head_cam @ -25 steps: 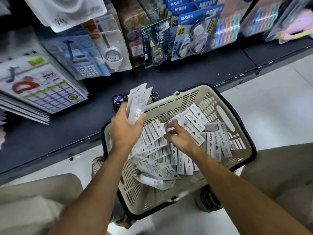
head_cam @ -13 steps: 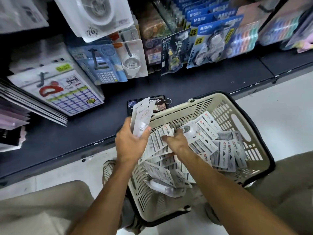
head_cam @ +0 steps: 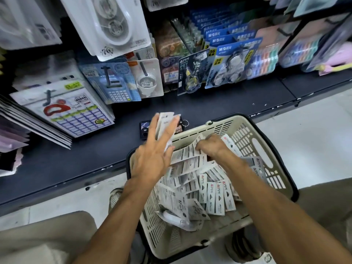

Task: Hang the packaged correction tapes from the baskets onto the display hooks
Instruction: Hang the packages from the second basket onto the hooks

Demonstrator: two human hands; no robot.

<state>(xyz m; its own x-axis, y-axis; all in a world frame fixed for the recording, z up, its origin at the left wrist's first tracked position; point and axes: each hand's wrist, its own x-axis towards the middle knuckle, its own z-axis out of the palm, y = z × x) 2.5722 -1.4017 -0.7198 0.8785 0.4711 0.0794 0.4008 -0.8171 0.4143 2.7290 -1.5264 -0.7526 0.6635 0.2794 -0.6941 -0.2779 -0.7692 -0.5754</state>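
The left hand (head_cam: 152, 159) holds a small stack of white packaged correction tapes (head_cam: 166, 124), fingers straight along them. Just beside it, the right hand (head_cam: 211, 147) curls, seemingly gripping loose white carded packs (head_cam: 190, 164) in the beige slotted plastic basket (head_cam: 253, 138)

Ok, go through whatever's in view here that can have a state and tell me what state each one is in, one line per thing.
Left hand: holds a small stack of packs upright between thumb and straight fingers.
Right hand: fingers curled, down among the loose packs; whether it grips one is hidden.
Basket: upright, part full of packs lying loose and overlapping.
Phone: flat on the shelf, partly hidden by the left hand.
Display packs: hanging on hooks.
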